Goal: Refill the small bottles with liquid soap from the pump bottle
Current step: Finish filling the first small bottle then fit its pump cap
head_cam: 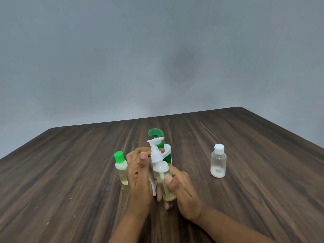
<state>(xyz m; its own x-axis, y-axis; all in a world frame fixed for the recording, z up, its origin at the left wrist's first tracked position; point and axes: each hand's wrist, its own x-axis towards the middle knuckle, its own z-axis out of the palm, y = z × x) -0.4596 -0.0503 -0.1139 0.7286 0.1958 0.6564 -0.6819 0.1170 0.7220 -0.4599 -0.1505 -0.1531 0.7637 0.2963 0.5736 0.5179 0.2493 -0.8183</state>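
The large white pump bottle (168,156) with a green pump head (155,133) stands upright at the table's middle, mostly hidden behind my hands. In front of it my right hand (182,188) grips a small clear bottle (166,189) of yellowish soap by its body. This small bottle carries a white pump top (156,156). My left hand (138,174) curls its fingers round that pump top, thumb pointing up; one fingertip shows past the neck. A small green-capped bottle (121,166) with yellowish liquid stands just left of my left hand.
A small clear bottle with a white cap (218,162) stands upright to the right, a little whitish liquid at its bottom. The dark wooden table (254,199) ends at a grey wall behind; small pale specks lie on the left front.
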